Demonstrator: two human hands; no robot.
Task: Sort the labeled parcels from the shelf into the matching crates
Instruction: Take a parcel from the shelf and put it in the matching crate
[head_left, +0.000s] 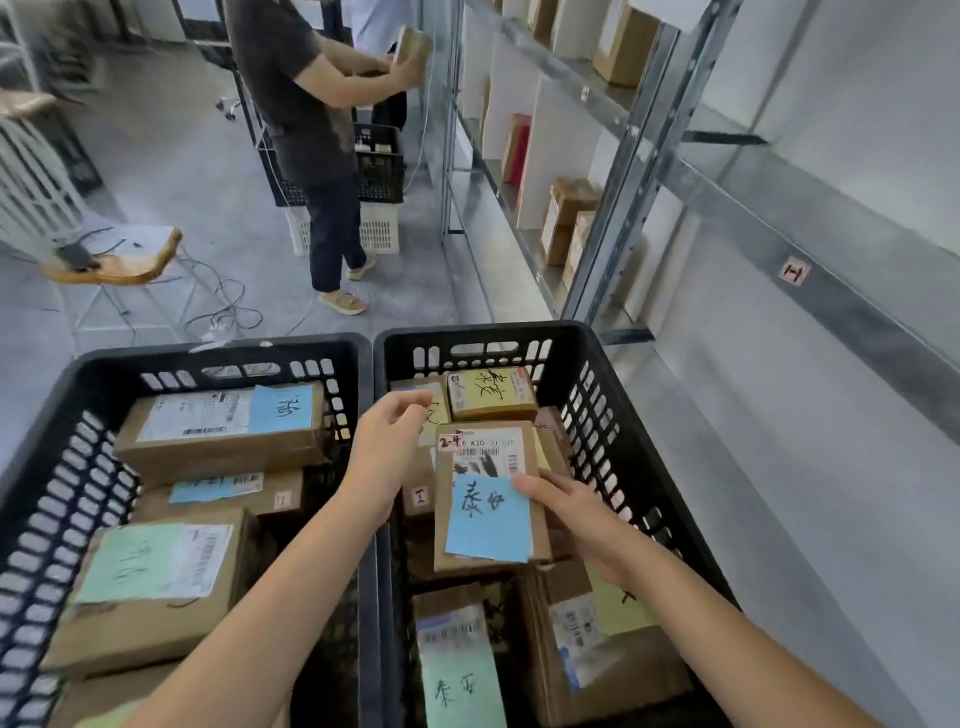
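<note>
Two black plastic crates stand side by side below me, the left crate and the right crate, both holding several brown cardboard parcels with coloured paper labels. A flat parcel with a blue handwritten label lies on top of the pile in the right crate. My right hand holds its right edge, thumb on top. My left hand hovers over the rim between the crates with loosely curled fingers, holding nothing. The metal shelf on the right carries more parcels.
Another person stands ahead by the shelf, holding a parcel beside stacked black and white baskets. A wooden stool and loose cables sit on the floor at left. A white wall runs along the right.
</note>
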